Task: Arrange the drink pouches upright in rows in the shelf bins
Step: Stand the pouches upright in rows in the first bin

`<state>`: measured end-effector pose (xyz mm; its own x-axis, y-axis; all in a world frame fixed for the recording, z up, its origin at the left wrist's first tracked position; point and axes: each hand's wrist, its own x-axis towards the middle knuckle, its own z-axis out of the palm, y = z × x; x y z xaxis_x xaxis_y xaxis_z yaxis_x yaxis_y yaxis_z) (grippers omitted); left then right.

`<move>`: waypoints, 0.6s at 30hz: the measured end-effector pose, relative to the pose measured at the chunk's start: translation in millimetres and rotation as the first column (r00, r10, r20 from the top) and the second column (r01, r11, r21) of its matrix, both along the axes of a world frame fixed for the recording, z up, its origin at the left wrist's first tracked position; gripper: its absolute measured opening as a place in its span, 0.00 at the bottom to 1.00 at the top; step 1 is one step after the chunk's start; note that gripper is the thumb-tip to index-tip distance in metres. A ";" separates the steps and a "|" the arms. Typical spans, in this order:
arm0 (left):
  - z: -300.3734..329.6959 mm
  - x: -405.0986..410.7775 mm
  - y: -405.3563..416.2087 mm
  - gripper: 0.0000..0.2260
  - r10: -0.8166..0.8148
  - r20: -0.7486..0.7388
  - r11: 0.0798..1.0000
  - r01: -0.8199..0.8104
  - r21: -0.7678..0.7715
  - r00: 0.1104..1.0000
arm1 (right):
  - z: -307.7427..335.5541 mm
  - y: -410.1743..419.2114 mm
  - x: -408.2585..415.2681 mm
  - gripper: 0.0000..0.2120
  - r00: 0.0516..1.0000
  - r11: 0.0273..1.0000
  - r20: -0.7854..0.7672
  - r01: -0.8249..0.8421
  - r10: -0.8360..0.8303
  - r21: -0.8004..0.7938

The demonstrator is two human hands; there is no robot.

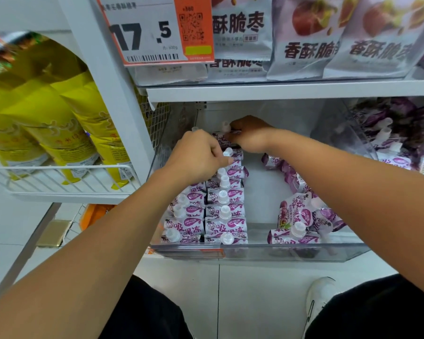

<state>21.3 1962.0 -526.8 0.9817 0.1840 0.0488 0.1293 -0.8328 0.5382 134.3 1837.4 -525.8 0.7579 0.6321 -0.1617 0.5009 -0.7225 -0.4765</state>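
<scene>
White store shelving fills the view, with a pale tiled floor [242, 302] underneath and the person's black trousers and one white shoe [320, 297] at the bottom. Main thing is the clear plastic bin [255, 252] on the lower shelf. Along its left side, purple-and-white drink pouches [224, 211] stand upright in two rows, white caps up, running from the front wall back toward the rear. Right side of the same bin is messier: a loose bunch of pouches [301, 216] lies tipped over near the front right corner and trails back along the right wall, with bare bin floor between them and the neat rows. Both hands are deep at the back of the bin. The left hand [201, 152] is curled, fingertips pinching around a capped pouch at the far end of the rows. The right hand [250, 135] sits just behind it, fingers curled on a rear pouch [227, 133] with its cap poking up at the back left corner. The hands are close together, nearly touching. Next bin over on the right has a jumbled heap of more purple pouches [387, 133]. Shelf above carries grey snack bags [304, 45] and an orange price tag [157, 33] reading 17.5. Off to the left, yellow bags [59, 113] sit in a white wire basket [66, 177].
</scene>
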 end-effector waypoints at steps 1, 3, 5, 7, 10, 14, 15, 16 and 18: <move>1.0 0.1 -0.3 0.10 -0.015 0.004 1.000 0.015 0.005 1.000 | -3.1 -2.4 -1.6 0.16 0.997 0.997 -0.074 0.029 -0.023 0.074; 1.2 0.1 0.6 0.10 -0.027 0.035 0.999 0.025 0.044 0.999 | -10.4 -8.6 -3.6 0.16 0.978 0.974 -0.191 0.119 -0.082 0.191; 1.9 -2.2 1.8 0.10 -0.015 0.079 0.997 0.010 0.072 0.997 | -14.1 -11.5 -5.2 0.15 0.966 0.964 -0.238 0.158 -0.105 0.216; 2.6 -4.7 1.9 0.09 -0.014 0.111 0.997 0.005 0.080 0.994 | -13.9 -9.8 -5.3 0.15 0.955 0.962 -0.268 0.183 -0.125 0.204; 3.3 -6.5 1.8 0.09 -0.014 0.145 0.999 0.006 0.053 0.989 | -14.5 -4.7 -7.3 0.12 0.891 0.933 -0.418 0.288 -0.178 0.216; -1.2 -5.7 6.6 0.13 -0.031 0.049 0.999 0.029 0.035 0.998 | -16.0 -1.5 -13.4 0.06 0.823 0.864 -0.515 0.423 -0.239 0.274; -2.2 -5.0 8.1 0.14 -0.036 0.017 0.997 0.035 0.066 0.999 | -16.2 -1.0 -13.9 0.05 0.795 0.833 -0.545 0.475 -0.267 0.284; -2.4 -4.4 9.0 0.14 -0.045 -0.008 0.995 0.046 0.094 0.999 | -15.9 -1.1 -13.2 0.06 0.759 0.800 -0.582 0.528 -0.293 0.285; -2.1 -3.2 10.3 0.14 -0.059 -0.040 0.991 0.064 0.117 0.997 | -15.7 -1.1 -8.5 0.10 0.703 0.764 -0.626 0.594 -0.338 0.254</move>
<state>18.1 1972.3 -528.9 0.9925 0.1183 0.0307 0.0936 -0.8972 0.4317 125.8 1836.3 -541.5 0.8443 0.3156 -0.4331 -0.2638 -0.4587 -0.8485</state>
